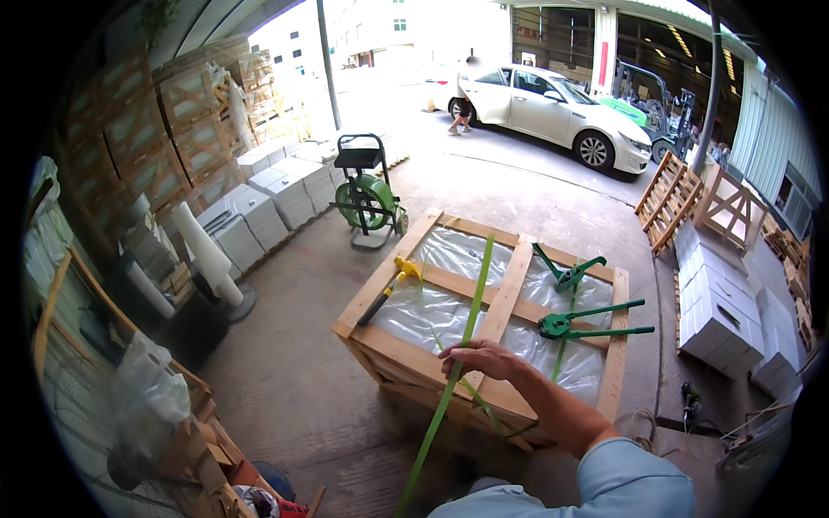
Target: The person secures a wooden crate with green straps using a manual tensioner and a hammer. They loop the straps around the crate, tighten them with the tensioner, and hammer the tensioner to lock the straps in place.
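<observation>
One green strap (439, 414) is clasped in the fingers of your right hand (484, 356) above one wooden crate (508, 293). On top lie one hammer (382, 297), one long-handled green tool (554, 325)

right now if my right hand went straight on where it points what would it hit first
Probably the hammer lying on the crate; the height of the right hand is unclear, so it might pass over.

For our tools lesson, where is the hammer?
In the head view, the hammer lies atop the wooden crate near its left edge, left of the held green strap.
</observation>
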Motion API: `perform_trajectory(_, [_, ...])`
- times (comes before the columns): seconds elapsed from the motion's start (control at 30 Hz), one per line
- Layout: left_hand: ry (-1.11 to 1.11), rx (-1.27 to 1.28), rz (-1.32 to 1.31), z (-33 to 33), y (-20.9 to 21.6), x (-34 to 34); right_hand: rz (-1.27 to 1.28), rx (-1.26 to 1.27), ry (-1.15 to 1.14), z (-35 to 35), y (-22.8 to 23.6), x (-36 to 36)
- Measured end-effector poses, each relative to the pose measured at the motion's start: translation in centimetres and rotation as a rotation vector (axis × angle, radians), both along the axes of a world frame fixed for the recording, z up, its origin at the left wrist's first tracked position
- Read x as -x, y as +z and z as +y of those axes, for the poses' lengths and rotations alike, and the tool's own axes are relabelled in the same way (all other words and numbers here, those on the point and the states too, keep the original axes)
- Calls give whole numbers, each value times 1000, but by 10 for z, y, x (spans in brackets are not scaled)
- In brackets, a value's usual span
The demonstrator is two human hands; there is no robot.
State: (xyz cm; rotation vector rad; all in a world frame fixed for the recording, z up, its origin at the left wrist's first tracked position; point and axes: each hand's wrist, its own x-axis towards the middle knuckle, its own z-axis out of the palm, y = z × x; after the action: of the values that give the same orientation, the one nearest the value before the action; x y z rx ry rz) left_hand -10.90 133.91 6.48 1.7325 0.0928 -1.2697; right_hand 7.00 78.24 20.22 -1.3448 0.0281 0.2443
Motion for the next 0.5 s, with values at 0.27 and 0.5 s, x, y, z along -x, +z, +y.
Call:
perform_trajectory(0.27, [53, 60, -155, 40, -37, 18, -254, 1036, -44, -31, -51, -25])
perform_trajectory(0.5, [-134, -35, -413, 24, -39, 10, -121, 1466, -80, -56, -112, -32])
